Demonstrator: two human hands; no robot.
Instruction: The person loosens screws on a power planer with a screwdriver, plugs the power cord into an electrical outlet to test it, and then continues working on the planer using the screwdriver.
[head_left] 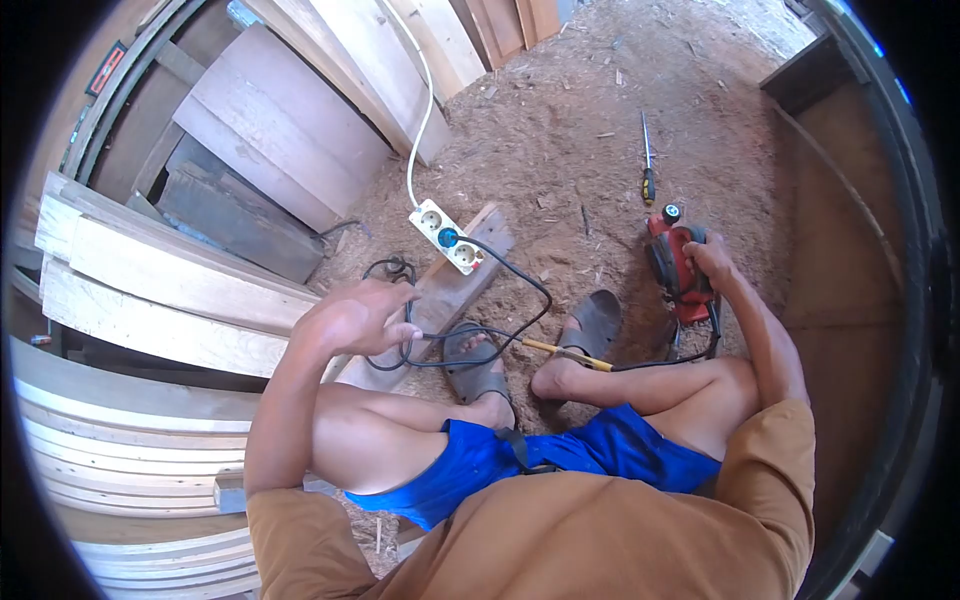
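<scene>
My right hand (708,257) is closed around the handle of a red and black power tool (677,270), which rests on the sawdust floor at the right. My left hand (365,318) hangs over a wooden board (465,275) with its fingers apart, close to a black cable (548,300). A white power strip (447,236) lies across the upper end of that board, with a blue plug (447,237) in its middle socket. Between my feet and the tool runs a yellow stick (567,354), partly along the cable.
A screwdriver (648,175) lies on the floor beyond the tool. Stacked planks (160,290) fill the left side, and boards (290,120) lean at the upper left. A dark-framed panel (850,250) stands at the right. My sandalled feet (480,365) are below the power strip.
</scene>
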